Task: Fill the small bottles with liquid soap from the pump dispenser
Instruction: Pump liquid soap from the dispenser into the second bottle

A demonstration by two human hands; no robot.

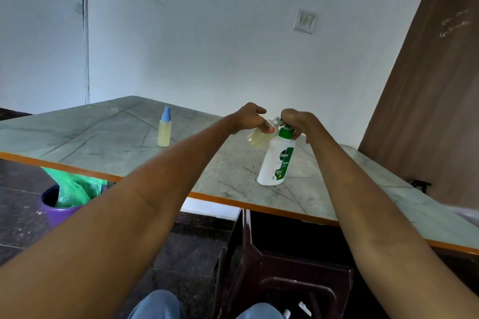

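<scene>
A white pump dispenser with a green pump head and green label stands on the marble-patterned table. My right hand sits on top of the pump, fingers curled over its head. My left hand grips a small clear bottle, uncapped and tilted, its open neck held against the pump spout. Pale yellow soap fills the bottle's lower part. A second small bottle, holding yellow soap and closed with a blue spray cap, stands upright further left on the table.
The table has an orange front edge. A purple bin with a green bag stands on the floor at the left. A dark plastic stool sits under the table. A wooden door is at the right.
</scene>
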